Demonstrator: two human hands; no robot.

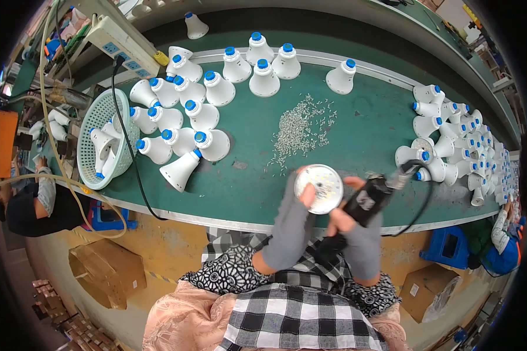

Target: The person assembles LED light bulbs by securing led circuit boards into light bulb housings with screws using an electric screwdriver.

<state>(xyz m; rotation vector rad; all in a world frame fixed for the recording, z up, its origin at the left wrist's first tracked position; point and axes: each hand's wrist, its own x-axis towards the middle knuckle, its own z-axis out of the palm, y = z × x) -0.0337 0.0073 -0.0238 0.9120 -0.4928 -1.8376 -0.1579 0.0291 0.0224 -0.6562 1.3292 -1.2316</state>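
My left hand (304, 195) is closed round a white cone-shaped lamp housing (327, 188), its round open face turned up toward me and the thumb lying over the rim. Some detail inside the face is blurred. In my right hand (342, 220) is a black electric screwdriver (367, 200), held slantwise just right of the housing, with its cord running off at the upper right. Its tip is hard to make out. Beyond both hands, a loose pile of small silvery screws (298, 131) lies on the green tabletop (246, 193).
Several white housings with blue caps (218, 89) stand at the back left; many more (451, 140) crowd the right end. A pale green basket (129, 167) holds some too. A power strip (120, 47) with a black cable is at left. People (29, 205) sit at both sides.
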